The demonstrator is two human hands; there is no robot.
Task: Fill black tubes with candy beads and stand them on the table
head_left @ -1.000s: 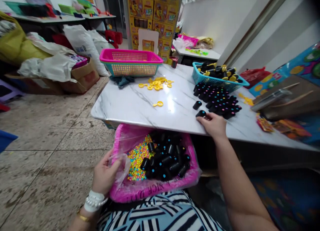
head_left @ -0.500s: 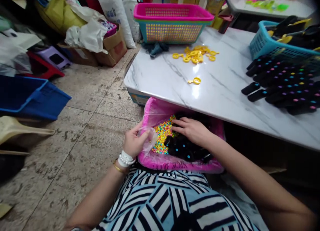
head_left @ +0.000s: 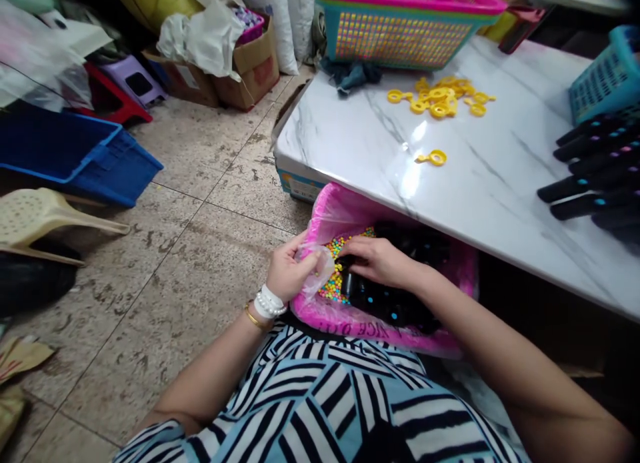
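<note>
Head view, nearest: striped top (head_left: 320, 396) at the lap, and just beyond, against the near table edge, pink basin (head_left: 380, 337). Between both hands, at the basin's left rim, left hand (head_left: 290, 268), closed on a bunched clear liner (head_left: 321, 263). Reaching in from the right, right hand (head_left: 383, 261), with fingers curled at the black tubes (head_left: 370, 299) beside the beads (head_left: 333, 289); cannot tell whether clenched on one, with the fingertips partly hidden.

Black tubes glossy, short, jumbled, some with blue dots on the ends; beads small and round, in yellow, pink, blue and green, to the left in the basin. Partly covering the tubes, right hand and forearm; overlapping the basin's far side, white marbled table (head_left: 350, 143).

Farther, on the table: one yellow ring piece (head_left: 438, 157) apart from a yellow pile (head_left: 440, 99); to the right, grouped dotted tubes (head_left: 590, 183) near a blue basket (head_left: 605, 76). At the far edge, dark cloth (head_left: 350, 75) beside stacked pink and green baskets (head_left: 400, 39). On the floor at left, blue crate (head_left: 130, 169); beyond, purple stool (head_left: 135, 83) and cardboard box (head_left: 255, 69).
</note>
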